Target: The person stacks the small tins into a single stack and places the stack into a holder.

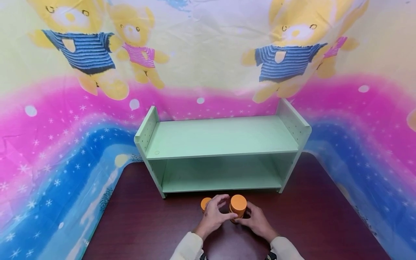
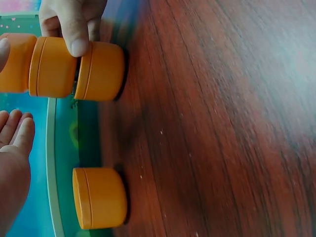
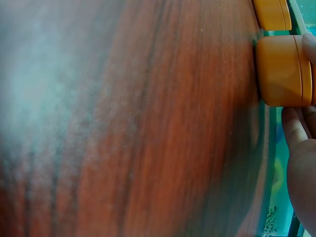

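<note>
Several round orange jars stand stacked in a column (image 1: 238, 203) on the table. In the left wrist view the bottom jar (image 2: 104, 71) rests on the wood, with a narrow dark gap between it and the middle jar (image 2: 52, 66); the top jar (image 2: 17, 64) is cut off by the frame. My right hand (image 1: 258, 221) grips the stack low down, thumb over that gap and fingers behind. Around the upper part, my left hand (image 1: 212, 216) is spread, thumb at the top jar and straight fingers apart from it. A separate orange jar (image 1: 205, 203) stands left, partly hidden by this hand.
Just behind the jars stands a pale green two-tier shelf (image 1: 221, 139) with raised side panels. The dark red-brown wooden table (image 1: 325, 216) extends on both sides. A curtain (image 1: 201, 54) printed with bears hangs behind and along the sides.
</note>
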Demonstrator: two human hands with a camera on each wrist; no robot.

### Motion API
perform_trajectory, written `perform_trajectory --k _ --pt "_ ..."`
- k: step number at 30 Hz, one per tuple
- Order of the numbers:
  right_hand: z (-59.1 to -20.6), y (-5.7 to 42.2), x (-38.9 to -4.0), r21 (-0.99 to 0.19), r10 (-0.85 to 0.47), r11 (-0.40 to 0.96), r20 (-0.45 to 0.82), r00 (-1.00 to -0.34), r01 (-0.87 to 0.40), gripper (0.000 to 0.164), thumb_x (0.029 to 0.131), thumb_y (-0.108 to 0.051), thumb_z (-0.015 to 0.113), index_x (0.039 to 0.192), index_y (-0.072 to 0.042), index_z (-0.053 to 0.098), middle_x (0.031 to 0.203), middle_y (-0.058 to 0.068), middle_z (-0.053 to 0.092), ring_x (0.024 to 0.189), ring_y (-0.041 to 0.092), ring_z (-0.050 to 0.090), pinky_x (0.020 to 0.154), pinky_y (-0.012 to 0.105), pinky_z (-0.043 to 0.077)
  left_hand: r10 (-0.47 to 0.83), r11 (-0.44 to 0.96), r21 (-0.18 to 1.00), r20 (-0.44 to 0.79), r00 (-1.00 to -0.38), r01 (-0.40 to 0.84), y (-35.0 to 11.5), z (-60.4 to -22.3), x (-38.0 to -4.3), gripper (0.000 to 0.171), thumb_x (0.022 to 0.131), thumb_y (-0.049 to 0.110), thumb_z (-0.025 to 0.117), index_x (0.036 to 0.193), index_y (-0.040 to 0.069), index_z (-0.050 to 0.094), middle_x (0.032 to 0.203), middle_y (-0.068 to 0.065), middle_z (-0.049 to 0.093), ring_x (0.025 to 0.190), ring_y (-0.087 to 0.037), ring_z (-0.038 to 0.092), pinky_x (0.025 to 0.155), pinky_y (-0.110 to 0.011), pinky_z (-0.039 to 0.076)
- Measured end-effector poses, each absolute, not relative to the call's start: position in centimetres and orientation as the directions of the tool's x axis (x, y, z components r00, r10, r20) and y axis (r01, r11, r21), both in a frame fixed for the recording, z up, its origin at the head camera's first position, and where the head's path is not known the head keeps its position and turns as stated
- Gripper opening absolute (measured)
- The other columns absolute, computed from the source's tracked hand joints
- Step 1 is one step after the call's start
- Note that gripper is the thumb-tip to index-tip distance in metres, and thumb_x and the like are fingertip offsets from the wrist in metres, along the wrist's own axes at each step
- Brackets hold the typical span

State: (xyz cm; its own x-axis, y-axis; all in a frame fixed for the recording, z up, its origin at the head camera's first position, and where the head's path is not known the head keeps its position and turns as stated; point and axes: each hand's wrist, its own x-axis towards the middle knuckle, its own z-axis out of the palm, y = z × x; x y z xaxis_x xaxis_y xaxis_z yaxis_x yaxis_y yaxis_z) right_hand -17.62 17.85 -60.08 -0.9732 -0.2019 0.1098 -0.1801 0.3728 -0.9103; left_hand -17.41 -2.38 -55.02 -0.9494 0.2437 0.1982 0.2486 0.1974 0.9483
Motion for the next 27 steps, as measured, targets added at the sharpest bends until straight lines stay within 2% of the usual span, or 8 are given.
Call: perform_trajectory --k 7,10,15,27 --pt "-59.9 17.8 -17.6 -0.905 -0.190 0.388 0.105 -0.976 -0.172 0.060 0.069 -0.011 0.092 0.120 0.001 0.062 0.116 0.013 0.067 0.111 0.034 0.064 0.091 0.038 0.056 0.235 0.138 0.958 0.216 -0.948 0.252 -3.5 -55.5 -17.4 0.062 0.073 0.004 0.089 0.127 -0.006 0.060 0.127 -0.022 0.060 0.120 -0.035 0.059 0.102 -0.034 0.050" --pt "-59.9 17.9 -17.6 -0.902 -0.192 0.392 0.110 -0.975 -0.178 0.060 0.069 -0.011 0.092 0.119 0.001 0.062 0.116 0.014 0.067 0.112 0.035 0.064 0.092 0.041 0.056 0.231 0.142 0.956 0.220 -0.948 0.257 -3.9 -55.8 -17.5 0.063 0.072 0.005 0.089 0.126 -0.007 0.060 0.127 -0.023 0.061 0.120 -0.036 0.060 0.101 -0.033 0.050" --pt "-60.0 17.9 -17.6 -0.899 -0.191 0.400 0.109 -0.976 -0.178 0.060 0.069 -0.011 0.092 0.119 0.001 0.062 0.116 0.014 0.067 0.112 0.035 0.064 0.092 0.042 0.055 0.219 0.182 0.941 0.245 -0.944 0.286 -4.7 -56.2 -17.5 0.060 0.072 0.007 0.090 0.124 -0.003 0.063 0.124 -0.025 0.062 0.116 -0.037 0.062 0.099 -0.033 0.052" --pt "-60.2 17.8 -17.6 -0.902 -0.195 0.393 0.108 -0.975 -0.179 0.062 0.070 -0.012 0.092 0.122 0.003 0.061 0.117 0.015 0.067 0.112 0.037 0.064 0.091 0.041 0.057 0.134 0.201 0.942 0.247 -0.960 0.270 -6.7 -57.0 -17.8 0.060 0.070 0.003 0.090 0.123 -0.004 0.063 0.124 -0.026 0.063 0.115 -0.038 0.063 0.099 -0.042 0.052"
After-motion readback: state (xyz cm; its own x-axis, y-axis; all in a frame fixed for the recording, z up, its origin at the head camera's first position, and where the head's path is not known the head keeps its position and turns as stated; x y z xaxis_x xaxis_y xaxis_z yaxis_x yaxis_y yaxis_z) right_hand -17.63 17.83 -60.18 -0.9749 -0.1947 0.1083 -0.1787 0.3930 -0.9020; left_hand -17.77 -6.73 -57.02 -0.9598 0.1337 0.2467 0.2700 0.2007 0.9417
